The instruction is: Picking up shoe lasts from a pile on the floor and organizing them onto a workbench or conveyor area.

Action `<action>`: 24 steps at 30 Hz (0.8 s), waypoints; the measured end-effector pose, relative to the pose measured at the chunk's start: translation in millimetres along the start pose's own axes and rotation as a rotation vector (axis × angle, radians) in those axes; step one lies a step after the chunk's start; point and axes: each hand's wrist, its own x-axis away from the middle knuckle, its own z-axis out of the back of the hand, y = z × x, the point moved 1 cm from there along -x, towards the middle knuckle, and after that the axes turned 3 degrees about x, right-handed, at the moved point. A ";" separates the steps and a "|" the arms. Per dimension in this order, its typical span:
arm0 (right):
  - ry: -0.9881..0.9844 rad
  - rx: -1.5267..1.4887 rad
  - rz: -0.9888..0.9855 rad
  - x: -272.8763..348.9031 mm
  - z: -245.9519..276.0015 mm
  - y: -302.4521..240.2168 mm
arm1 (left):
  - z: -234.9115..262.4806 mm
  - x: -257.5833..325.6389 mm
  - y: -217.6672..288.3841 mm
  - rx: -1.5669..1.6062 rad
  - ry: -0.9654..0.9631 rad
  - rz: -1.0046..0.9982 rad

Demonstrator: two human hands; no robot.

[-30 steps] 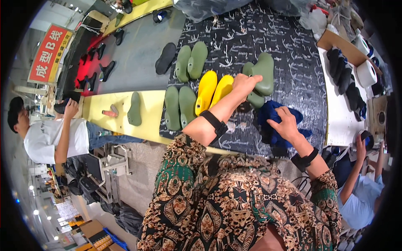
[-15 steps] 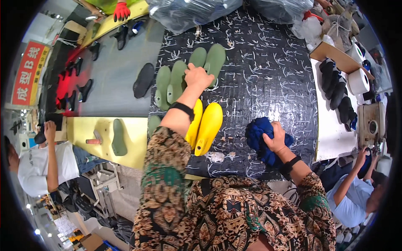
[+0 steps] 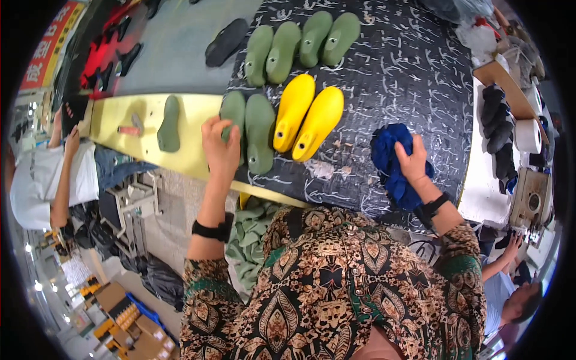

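My left hand (image 3: 221, 147), fingers apart and slightly bent, is beside a green shoe last (image 3: 234, 108) at the near left of the black table. It hides part of that last; whether it touches it I cannot tell. A second green last (image 3: 260, 135) lies just to the right, and beyond it a pair of yellow shoe lasts, the left one (image 3: 295, 108) and the right one (image 3: 319, 123). Farther back several more green lasts (image 3: 283, 54) lie in pairs. On the right, my right hand (image 3: 414, 161) is closed on a bunched dark blue cloth (image 3: 396, 174) resting on the table.
A black sole-shaped piece (image 3: 226, 42) lies on the grey belt. On the yellow ledge (image 3: 198, 126) are another green last (image 3: 169, 123) and a small red-handled tool (image 3: 129, 130). Black shoes (image 3: 498, 129) line the white side table. Co-workers (image 3: 54, 174) sit at both sides.
My left hand has come back from the far green lasts to the near left one. My right hand stays on the blue cloth. The view has shifted, uncovering the near green lasts.
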 end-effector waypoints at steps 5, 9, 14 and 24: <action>-0.065 -0.094 0.235 -60.3 -11.2 -69.3 | 9.9 82.3 2.8 -0.021 -0.036 0.195; -0.087 -0.186 0.281 -80.1 -49.8 -104.5 | -23.4 94.3 20.8 -0.125 0.014 0.225; -0.395 -0.007 0.272 -63.2 -92.3 -84.6 | -45.3 90.0 5.6 -0.188 0.201 0.273; -0.551 -0.232 0.107 -70.1 -80.9 -85.9 | -19.8 69.2 -56.6 -0.137 0.176 0.224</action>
